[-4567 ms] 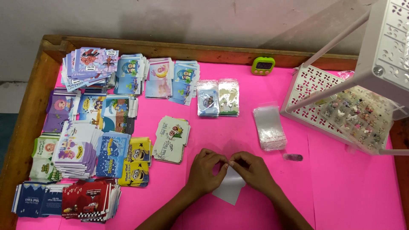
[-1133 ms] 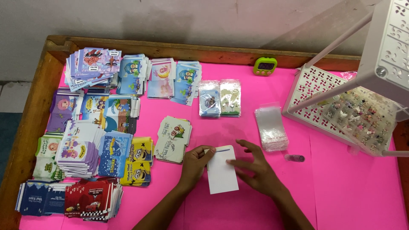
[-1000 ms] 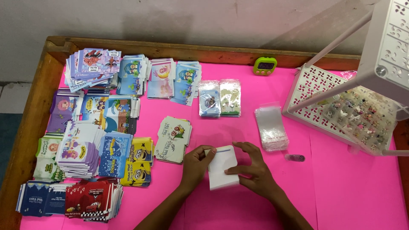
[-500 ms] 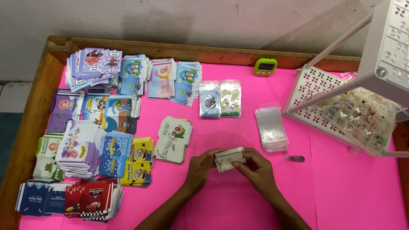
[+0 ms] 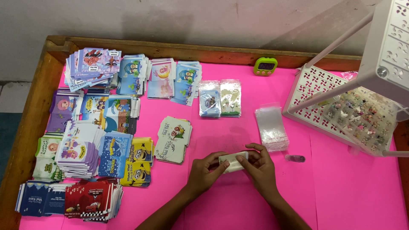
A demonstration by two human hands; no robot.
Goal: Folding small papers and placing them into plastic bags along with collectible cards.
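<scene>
Near the front middle of the pink bench (image 5: 341,200), both hands meet over a small folded white card (image 5: 232,162). Left hand (image 5: 204,170) pinches the card's left end, its fingers (image 5: 222,165) clamped on it from that side; right hand (image 5: 259,168) holds the right end, fingers (image 5: 243,161) curled and closed over the card's top edge. It is held just above the pink surface, long side running left to right.

Just beside the right hand, up and to the right, lies a stack of clear plastic sleeves (image 5: 271,127), and a small dark oblong object (image 5: 295,158) rests near it. Left of the hands sits a pale stack of printed cards (image 5: 172,139). Two filled clear packets (image 5: 220,98) lie side by side further back. Many piles of colourful cartoon cards (image 5: 91,127) cover the bench's left half. A green digital timer (image 5: 265,66) stands at the back by the wooden rim (image 5: 25,127). At right, a white perforated rack (image 5: 341,106) holds a clear bag of small trinkets (image 5: 360,117)
</scene>
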